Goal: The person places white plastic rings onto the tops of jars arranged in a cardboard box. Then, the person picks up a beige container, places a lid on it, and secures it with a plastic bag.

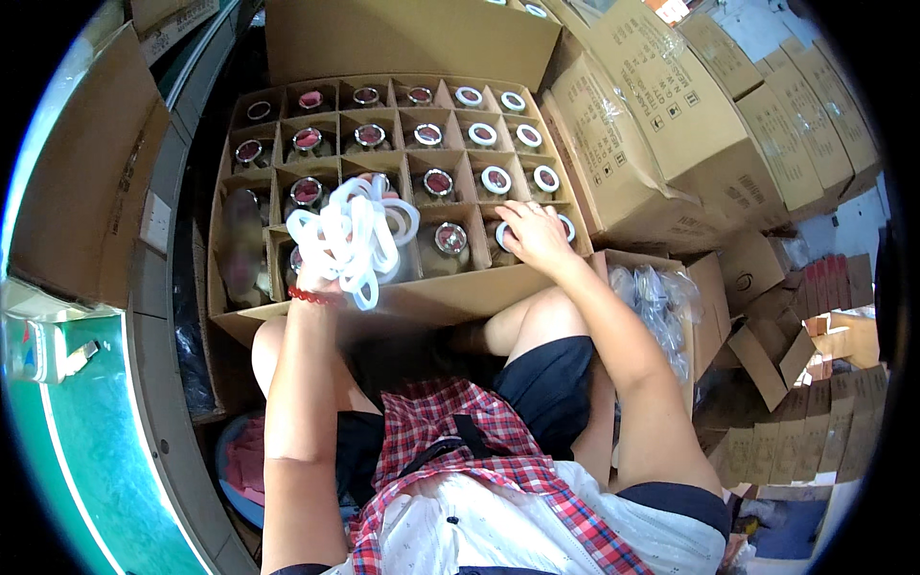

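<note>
A bunch of white rubbery rings (350,235) fills my left hand (321,276), whose fingers are closed round it and mostly hidden. It hangs over the front left of an open cardboard box (374,295) of glass jars. My right hand (539,238) is at the box's front right corner, with bent fingers gripping a white ring (502,235) on a jar's mouth. Jars in the two right columns wear white rings, such as this ringed jar (495,180). A jar (448,240) left of my right hand shows a bare glass rim and something reddish inside.
Cardboard dividers (398,153) separate the jars. Stacked closed cartons (661,105) stand to the right. Beside my right leg is a carton holding clear plastic bags (656,307). A green-topped table (96,422) runs along the left, with a blue tub (230,479) of reddish cloth near it.
</note>
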A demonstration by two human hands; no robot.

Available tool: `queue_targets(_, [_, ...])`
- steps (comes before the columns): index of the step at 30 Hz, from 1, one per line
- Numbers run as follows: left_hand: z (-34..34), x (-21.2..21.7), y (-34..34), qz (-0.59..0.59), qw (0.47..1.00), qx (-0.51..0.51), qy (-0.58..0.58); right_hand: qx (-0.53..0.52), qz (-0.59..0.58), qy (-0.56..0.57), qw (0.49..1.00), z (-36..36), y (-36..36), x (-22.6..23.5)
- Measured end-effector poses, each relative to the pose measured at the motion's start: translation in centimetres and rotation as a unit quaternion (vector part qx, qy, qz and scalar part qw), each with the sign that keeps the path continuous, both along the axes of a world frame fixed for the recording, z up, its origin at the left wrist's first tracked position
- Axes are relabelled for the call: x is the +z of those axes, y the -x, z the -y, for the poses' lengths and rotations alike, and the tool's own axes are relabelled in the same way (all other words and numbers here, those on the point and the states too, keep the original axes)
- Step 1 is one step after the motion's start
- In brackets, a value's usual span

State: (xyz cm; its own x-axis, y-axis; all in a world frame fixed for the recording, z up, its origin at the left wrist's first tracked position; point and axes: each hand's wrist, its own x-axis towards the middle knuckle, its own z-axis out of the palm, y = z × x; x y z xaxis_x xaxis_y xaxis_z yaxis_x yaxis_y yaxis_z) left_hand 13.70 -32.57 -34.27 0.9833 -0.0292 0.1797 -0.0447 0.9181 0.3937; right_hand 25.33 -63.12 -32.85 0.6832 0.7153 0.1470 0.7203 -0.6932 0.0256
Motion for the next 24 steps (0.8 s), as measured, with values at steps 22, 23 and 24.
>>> queue_targets(22, [-1.5,-4.8,0.1,-0.039,0.995,-0.083,-0.028,-0.060,-0.418,-0.337,0.841,-9.8,0.8,-0.8])
queue_targets(23, [-1.5,-4.3,0.3,-0.059,0.995,-0.067,-0.045,-0.042,-0.315,-0.297,0.901,-9.2,0.7,-1.4])
queue_targets(24, [-1.5,-3.8,0.4,-0.079,0.994,-0.051,-0.062,-0.023,-0.206,-0.251,0.946,-8.4,0.7,-1.8])
